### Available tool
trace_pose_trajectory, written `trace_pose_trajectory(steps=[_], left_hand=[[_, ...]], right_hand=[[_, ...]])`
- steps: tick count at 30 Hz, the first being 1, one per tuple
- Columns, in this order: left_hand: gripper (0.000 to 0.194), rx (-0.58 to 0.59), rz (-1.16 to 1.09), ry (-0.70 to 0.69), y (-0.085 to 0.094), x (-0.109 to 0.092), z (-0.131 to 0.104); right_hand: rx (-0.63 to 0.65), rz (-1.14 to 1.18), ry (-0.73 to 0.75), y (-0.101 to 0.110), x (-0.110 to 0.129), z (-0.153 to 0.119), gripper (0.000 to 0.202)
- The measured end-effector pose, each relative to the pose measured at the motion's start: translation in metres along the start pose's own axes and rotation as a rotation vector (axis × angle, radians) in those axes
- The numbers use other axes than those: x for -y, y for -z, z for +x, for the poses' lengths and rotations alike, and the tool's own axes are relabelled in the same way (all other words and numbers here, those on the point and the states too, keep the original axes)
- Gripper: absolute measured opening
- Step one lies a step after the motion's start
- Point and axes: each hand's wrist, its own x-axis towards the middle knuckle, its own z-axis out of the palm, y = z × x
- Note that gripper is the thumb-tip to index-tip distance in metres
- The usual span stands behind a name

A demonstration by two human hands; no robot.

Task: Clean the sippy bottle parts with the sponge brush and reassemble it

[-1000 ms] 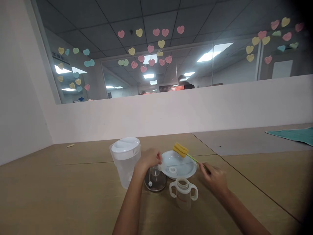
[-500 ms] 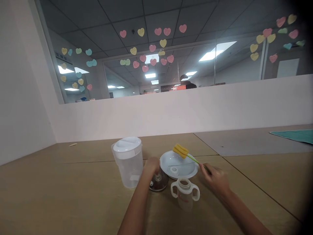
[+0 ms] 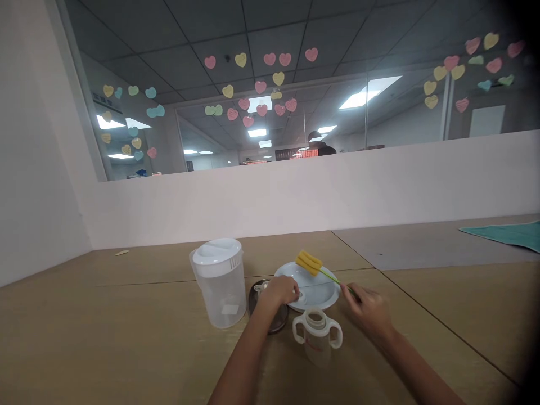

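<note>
My right hand [image 3: 366, 306] is closed on the thin green handle of a bottle brush [image 3: 309, 262], whose yellow sponge head hangs over the white bowl [image 3: 324, 302]. My left hand [image 3: 283, 289] is at the bowl's left side, fingertips curled onto a small white bottle ring [image 3: 301, 296] inside it; the fingers partly hide the ring. Beneath my left wrist lies a dark round metal tray [image 3: 276, 324] with small clear and white parts on it, partly covered. A clear baby bottle [image 3: 318, 340] with two white handles stands upright and uncapped in front of the bowl.
A translucent pitcher [image 3: 223, 295] with a white lid stands left of the tray. A green cloth [image 3: 506, 235] lies at the far right, and a small flat piece [image 3: 122, 253] at the far left. A wall [image 3: 270, 202] with a window above rises behind the table.
My left hand has moved right, from above the metal tray to the ring in the bowl, uncovering more of the tray. My right hand keeps hold of the bottle brush, nearly still.
</note>
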Motion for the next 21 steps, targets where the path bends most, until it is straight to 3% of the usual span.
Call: trace_pose_trajectory(steps=[5, 11, 14, 21], left_hand=[[0.022, 0.045, -0.09, -0.022, -0.02, 0.009, 0.015], [0.016, 0.04, -0.264, -0.089, -0.02, 0.02, 0.019], [0.022, 0.002, -0.422, -0.168, -0.007, 0.023, 0.016], [0.033, -0.092, -0.792, -0.397, 0.043, 0.014, -0.012]], right_hand=[[-0.004, -0.004, 0.01, 0.0, 0.0, 0.0, 0.04], [-0.009, -0.006, 0.014, -0.001, 0.001, 0.0, 0.041], [-0.033, 0.012, 0.04, 0.002, 0.002, 0.002, 0.039], [-0.118, -0.007, 0.088, 0.006, 0.002, 0.007, 0.029]])
